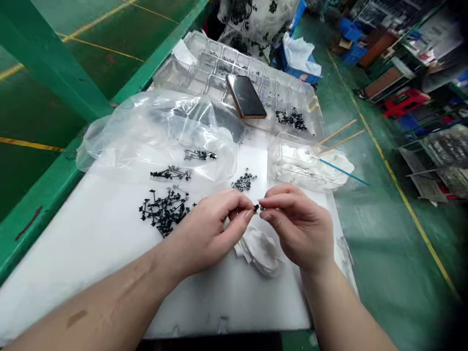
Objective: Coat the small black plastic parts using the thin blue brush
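Over the middle of the white tabletop (95, 248), my left hand (210, 229) pinches a small black plastic part (256, 208) between thumb and fingertips. Facing it, my right hand (305, 226) is closed in a pinch at the same spot, on a tiny piece mostly hidden by the fingers. The fingertips of both hands nearly meet. Left of my left hand lies a heap of black stemmed plastic parts (166, 209). Just beyond the hands is a cluster of small ring-like pieces (244, 181). A crumpled white cloth (259, 248) rests below them.
A clear plastic bag (157, 126) covers the table's far left, near more black parts (171, 173). Behind stands a clear compartment tray (204, 73) with a phone (246, 96) on it. At right, a clear box (276, 165) holds white cloth and thin sticks (343, 171). A green post (54, 58) rises left.
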